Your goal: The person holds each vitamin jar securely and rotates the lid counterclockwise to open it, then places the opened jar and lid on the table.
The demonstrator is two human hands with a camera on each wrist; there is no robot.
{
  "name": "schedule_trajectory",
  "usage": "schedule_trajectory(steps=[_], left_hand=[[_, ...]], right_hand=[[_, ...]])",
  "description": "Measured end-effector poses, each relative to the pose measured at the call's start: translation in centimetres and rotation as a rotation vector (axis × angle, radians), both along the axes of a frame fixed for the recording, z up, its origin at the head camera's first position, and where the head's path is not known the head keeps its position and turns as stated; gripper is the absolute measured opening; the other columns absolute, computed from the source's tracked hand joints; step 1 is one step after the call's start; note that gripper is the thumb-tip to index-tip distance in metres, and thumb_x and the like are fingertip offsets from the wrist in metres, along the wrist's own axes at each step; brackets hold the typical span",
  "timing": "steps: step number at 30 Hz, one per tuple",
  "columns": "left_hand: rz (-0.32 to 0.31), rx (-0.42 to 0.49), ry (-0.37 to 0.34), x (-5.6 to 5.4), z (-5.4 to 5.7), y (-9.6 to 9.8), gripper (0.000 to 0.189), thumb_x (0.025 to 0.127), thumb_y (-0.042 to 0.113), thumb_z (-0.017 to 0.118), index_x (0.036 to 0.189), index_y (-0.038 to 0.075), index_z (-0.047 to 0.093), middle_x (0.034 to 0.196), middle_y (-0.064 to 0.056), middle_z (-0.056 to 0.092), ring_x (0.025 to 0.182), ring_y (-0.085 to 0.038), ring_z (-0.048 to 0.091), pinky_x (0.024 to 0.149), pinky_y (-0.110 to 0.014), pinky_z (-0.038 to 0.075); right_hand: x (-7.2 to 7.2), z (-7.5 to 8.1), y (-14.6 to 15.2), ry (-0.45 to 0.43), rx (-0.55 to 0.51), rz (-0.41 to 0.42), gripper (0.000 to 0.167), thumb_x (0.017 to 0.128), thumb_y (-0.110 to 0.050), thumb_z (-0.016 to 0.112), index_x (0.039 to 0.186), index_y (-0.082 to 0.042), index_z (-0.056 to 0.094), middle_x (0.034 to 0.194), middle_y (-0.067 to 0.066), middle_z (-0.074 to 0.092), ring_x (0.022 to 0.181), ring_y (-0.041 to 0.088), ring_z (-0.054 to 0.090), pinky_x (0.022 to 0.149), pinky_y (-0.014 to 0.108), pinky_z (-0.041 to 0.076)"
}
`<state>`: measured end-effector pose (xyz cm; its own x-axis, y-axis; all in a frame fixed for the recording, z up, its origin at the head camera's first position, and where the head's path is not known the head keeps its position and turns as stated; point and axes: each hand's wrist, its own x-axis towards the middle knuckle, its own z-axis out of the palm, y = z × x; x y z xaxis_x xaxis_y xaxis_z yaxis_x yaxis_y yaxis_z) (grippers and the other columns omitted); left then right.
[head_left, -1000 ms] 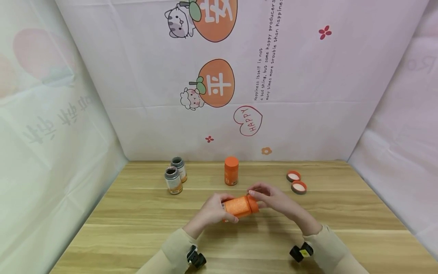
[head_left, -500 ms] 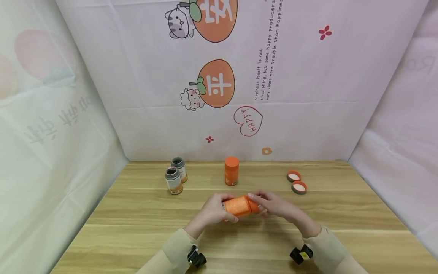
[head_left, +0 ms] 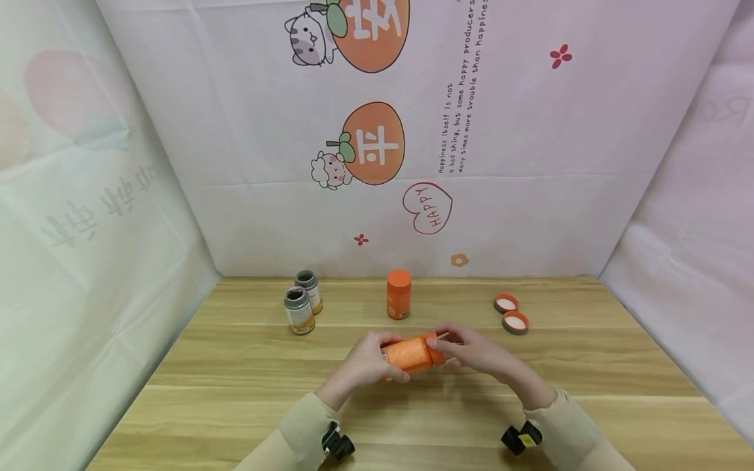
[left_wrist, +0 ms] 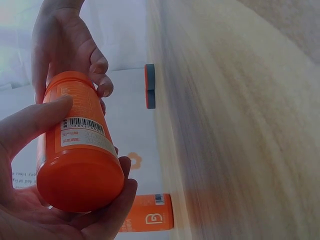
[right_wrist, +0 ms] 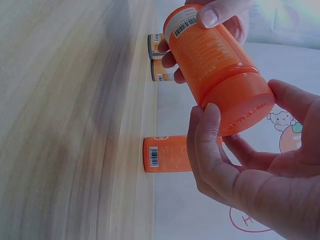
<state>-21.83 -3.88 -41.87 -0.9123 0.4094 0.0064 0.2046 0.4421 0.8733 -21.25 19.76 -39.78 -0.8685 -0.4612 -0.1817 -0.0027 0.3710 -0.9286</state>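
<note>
Between both hands lies an orange bottle (head_left: 406, 355), tilted on its side above the table with its capped end to the right. My left hand (head_left: 364, 361) grips the body, thumb across the label beside a barcode and fingers underneath. At the other end, my right hand (head_left: 474, 352) pinches the orange screw cap (right_wrist: 245, 102) between its fingertips. In the right wrist view the cap sits on the bottle's neck, embossed on its flat top. Behind the hands a second orange bottle (head_left: 398, 294) stands upright with its cap on.
Two uncapped jars with grey necks, a front jar (head_left: 299, 312) and a rear jar (head_left: 314, 296), stand together at the back left. At the back right, two orange-and-grey lids, a far lid (head_left: 505, 303) and a near lid (head_left: 515, 322), lie inside up. A white printed cloth (head_left: 506, 216) hangs behind the wooden table (head_left: 235, 392).
My right hand's fingers have shifted around the cap, coming off its top edge and taking hold again slightly lower. The left hand and the bottle's body stay nearly still.
</note>
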Motion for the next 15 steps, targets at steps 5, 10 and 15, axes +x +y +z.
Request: schedule_trajectory(steps=[5,10,15], left_hand=[[-0.004,-0.005,0.013,-0.10,-0.20,-0.05,0.061,0.054,0.010,0.087,0.112,0.007,0.066,0.097,-0.004,0.064,0.085,-0.018,0.053,0.070,-0.032,0.046],[-0.009,-0.009,0.016,-0.04,-0.23,-0.08,0.061,0.054,0.011,0.087,0.112,0.007,0.067,0.097,-0.003,0.065,0.085,-0.018,0.053,0.071,-0.033,0.046],[-0.010,-0.015,0.025,0.02,-0.25,-0.01,0.061,0.054,0.010,0.087,0.111,0.006,0.066,0.097,-0.003,0.065,0.085,-0.017,0.054,0.074,-0.034,0.044]], right_hand=[[0.10,0.14,0.14,0.041,0.025,0.011,0.055,0.093,-0.035,0.058,0.134,-0.002,0.044,0.125,0.020,0.053,0.100,0.022,0.061,0.085,0.047,0.051],[0.11,0.08,0.24,0.102,0.028,0.033,0.049,0.089,-0.031,0.065,0.129,-0.007,0.051,0.124,0.017,0.055,0.106,0.025,0.059,0.085,0.042,0.051],[-0.04,-0.02,0.51,0.173,0.013,0.069,0.049,0.082,-0.023,0.073,0.125,-0.008,0.054,0.124,0.014,0.057,0.113,0.032,0.055,0.086,0.035,0.049]])
